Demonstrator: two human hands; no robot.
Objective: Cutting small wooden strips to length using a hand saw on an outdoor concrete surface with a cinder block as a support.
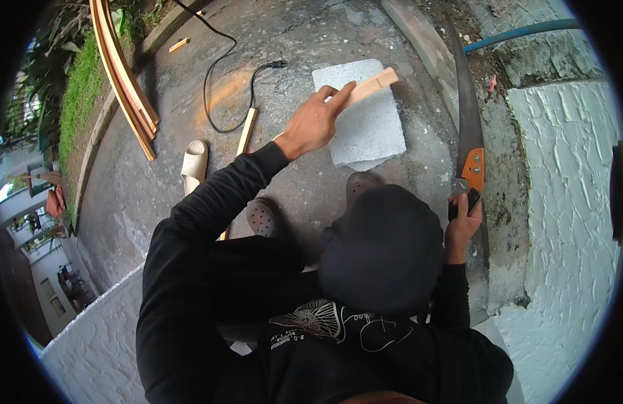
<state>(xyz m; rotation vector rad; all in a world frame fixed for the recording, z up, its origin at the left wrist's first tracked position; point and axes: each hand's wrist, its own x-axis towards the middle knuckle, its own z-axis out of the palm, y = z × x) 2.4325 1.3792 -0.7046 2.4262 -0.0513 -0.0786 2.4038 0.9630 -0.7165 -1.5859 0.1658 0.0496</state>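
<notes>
My left hand (311, 124) presses on a light wooden strip (375, 84), with its fingers closed round the near part. A thin dark line crosses the strip close to its far end. Beneath it lies a pale grey concrete block (369, 135) on the ground. My right hand (464, 225) grips a handsaw (470, 121) by its orange and black handle. The saw's long grey blade points away from me, to the right of the block and apart from the wood. How far the strip runs under my left hand is partly hidden.
A black cable with a plug (278, 64) curls on the ground near another wooden strip (246, 131). Long wooden strips (126, 81) lie at far left. A beige slipper (195, 161) sits left of my shoe (263, 217). A textured pale wall (561, 195) borders the right, near a blue hose (520, 31).
</notes>
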